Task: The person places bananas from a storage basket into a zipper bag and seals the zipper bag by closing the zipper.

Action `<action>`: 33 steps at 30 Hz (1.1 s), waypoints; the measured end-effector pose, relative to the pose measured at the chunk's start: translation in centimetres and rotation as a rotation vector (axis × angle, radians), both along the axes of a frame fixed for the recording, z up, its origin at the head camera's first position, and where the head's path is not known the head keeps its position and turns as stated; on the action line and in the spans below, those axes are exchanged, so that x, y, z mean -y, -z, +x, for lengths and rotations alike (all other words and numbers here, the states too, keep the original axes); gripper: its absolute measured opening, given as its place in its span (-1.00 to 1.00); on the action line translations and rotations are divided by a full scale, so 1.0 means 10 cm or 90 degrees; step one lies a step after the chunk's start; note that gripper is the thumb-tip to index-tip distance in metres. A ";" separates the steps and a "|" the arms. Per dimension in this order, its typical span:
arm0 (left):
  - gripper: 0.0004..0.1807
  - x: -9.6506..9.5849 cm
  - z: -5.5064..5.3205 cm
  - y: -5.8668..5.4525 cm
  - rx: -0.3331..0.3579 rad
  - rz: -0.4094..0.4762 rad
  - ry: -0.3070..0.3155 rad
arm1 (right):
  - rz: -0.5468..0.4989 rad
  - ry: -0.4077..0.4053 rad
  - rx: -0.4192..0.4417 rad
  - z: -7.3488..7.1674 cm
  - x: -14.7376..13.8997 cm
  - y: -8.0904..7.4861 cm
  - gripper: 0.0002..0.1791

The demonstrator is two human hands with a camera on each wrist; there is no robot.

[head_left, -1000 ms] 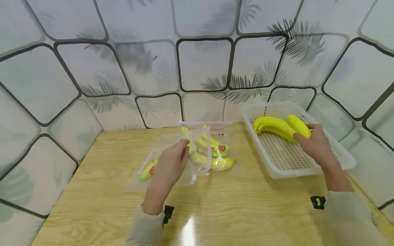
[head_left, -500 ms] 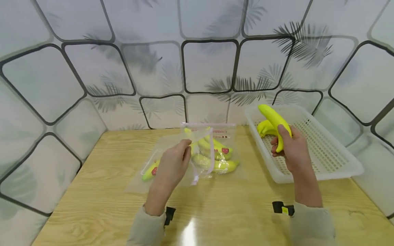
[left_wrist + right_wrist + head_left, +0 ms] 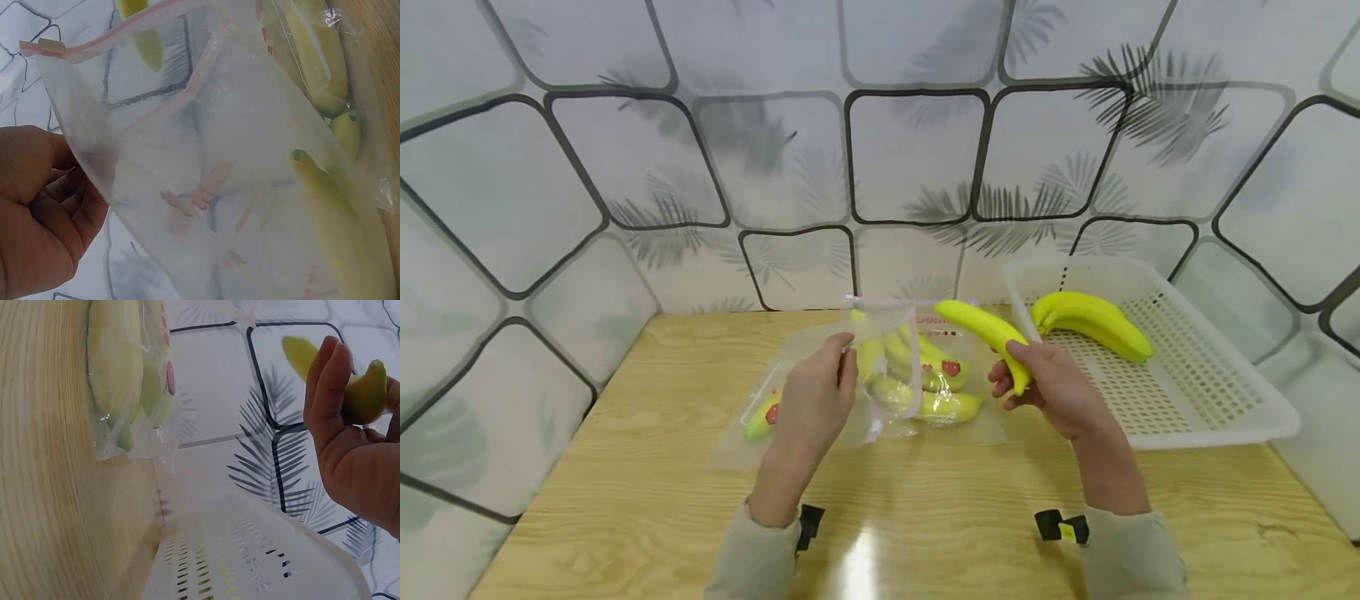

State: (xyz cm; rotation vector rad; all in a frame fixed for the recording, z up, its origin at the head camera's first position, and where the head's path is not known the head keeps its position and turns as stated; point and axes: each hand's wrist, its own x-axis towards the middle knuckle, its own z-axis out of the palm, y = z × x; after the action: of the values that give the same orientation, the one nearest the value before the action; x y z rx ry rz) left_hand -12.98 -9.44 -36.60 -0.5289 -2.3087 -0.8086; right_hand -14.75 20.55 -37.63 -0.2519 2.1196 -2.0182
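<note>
My left hand [image 3: 812, 392] pinches the side edge of a clear slider bag [image 3: 144, 137] near its pink-trimmed mouth, lifting that end off the table. One banana [image 3: 340, 219] lies inside this bag. The mouth gapes in the left wrist view, with the slider [image 3: 52, 46] at its near corner. To the right, my right hand [image 3: 1063, 387] grips a yellow banana [image 3: 977, 323] between thumb and fingers, its far tip pointing left toward the bag mouth. Behind the lifted bag lies a second clear bag [image 3: 996, 429] with several bananas [image 3: 951, 407] in it.
A white perforated basket [image 3: 1232, 440] stands at the right, holding yellow bananas [image 3: 1093, 321]. The wooden table [image 3: 955, 517] extends in front. Patterned fabric walls [image 3: 917, 158] rise at the back and both sides.
My right hand has taken a banana out of the basket and carried it left, close to the bags. My left hand keeps its pinch on the bag and has barely moved.
</note>
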 end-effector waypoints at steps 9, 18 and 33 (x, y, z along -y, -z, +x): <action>-0.82 0.03 -0.03 0.00 -0.049 0.029 0.008 | 0.027 -0.101 0.065 -0.06 0.21 0.12 -0.38; -0.80 0.03 -0.01 -0.02 -0.045 0.043 0.010 | -0.014 -0.141 0.105 -0.10 0.49 0.29 -0.39; -0.80 -0.01 0.01 -0.02 -0.043 0.039 0.020 | -0.093 -0.120 0.114 -0.04 0.69 0.44 -0.51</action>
State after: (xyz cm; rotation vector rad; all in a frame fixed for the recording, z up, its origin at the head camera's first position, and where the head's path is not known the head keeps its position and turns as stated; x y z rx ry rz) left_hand -12.86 -9.30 -36.38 -0.5581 -2.2118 -0.8605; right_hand -15.18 13.61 -42.06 -0.2721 1.7758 -2.0059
